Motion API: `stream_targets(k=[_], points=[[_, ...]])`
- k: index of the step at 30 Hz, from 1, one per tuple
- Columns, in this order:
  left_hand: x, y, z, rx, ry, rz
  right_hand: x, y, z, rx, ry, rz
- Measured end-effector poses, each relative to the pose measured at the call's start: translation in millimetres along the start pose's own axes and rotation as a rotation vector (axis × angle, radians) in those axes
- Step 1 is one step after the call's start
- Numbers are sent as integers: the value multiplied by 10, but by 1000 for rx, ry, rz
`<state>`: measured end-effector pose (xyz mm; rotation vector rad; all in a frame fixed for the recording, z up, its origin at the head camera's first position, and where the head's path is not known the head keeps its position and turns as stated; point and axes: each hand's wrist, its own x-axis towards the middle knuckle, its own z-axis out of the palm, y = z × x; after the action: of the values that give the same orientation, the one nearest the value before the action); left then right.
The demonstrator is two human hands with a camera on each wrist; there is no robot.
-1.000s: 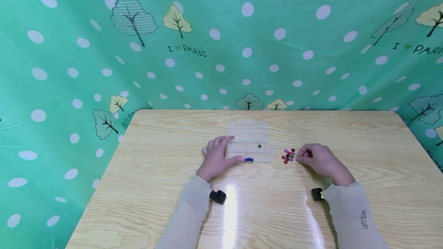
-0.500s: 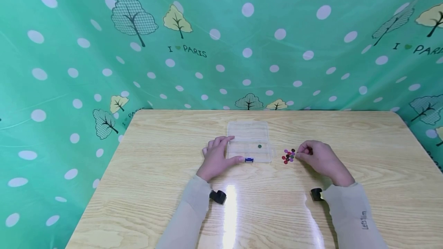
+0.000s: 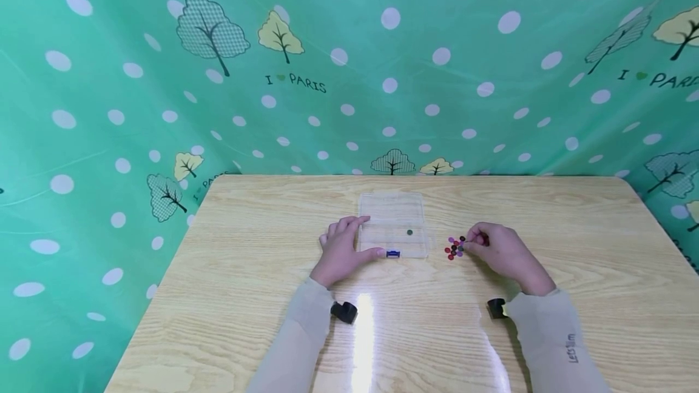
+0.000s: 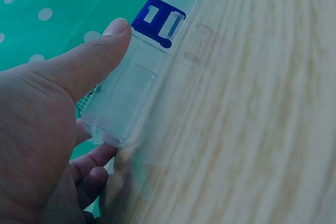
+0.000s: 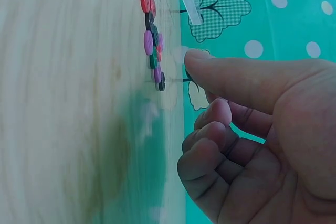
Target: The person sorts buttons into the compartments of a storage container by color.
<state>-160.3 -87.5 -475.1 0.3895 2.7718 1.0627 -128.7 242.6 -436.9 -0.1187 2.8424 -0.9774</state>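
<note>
A clear plastic box (image 3: 384, 236) stands unfolded on the table, its lid (image 3: 391, 206) tilted back and a blue latch (image 3: 393, 254) at its front. One green button (image 3: 409, 232) lies inside it. My left hand (image 3: 345, 247) holds the box at its left end, thumb by the latch and fingers along the side. To the right of the box is a small cluster of red, black, purple and green buttons (image 3: 454, 248). My right hand (image 3: 499, 250) is at the cluster's right edge, thumb extended and lower fingers curled. Nothing shows in its grasp; the index fingertip is mostly hidden behind the thumb.
The light wood table (image 3: 262, 320) reaches back to a green dotted curtain (image 3: 349, 77). Black wrist cameras (image 3: 344, 312) sit below both hands. A bright glare strip marks the tabletop in front of the box.
My right hand has moved up slightly, then left toward the button cluster, now overlapping its right edge. The left hand and box have stayed put.
</note>
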Motion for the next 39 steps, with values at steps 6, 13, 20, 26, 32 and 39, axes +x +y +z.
stream_targets(k=[6,13,20,26,32,39], points=[[-6,5,4,-4,2,12,11,-33,24,-1,2,6],[-1,2,13,-1,5,9,43,-77,45,-15,13,-3],[3,1,16,8,-1,-4,66,-98,34,-17,12,-24],[-5,-1,18,11,1,-12,69,-148,43,11,6,-26],[-7,6,12,10,2,-10,83,-189,61,23,2,-21],[-5,3,-2,10,2,-6,116,-238,64,33,-9,-36]])
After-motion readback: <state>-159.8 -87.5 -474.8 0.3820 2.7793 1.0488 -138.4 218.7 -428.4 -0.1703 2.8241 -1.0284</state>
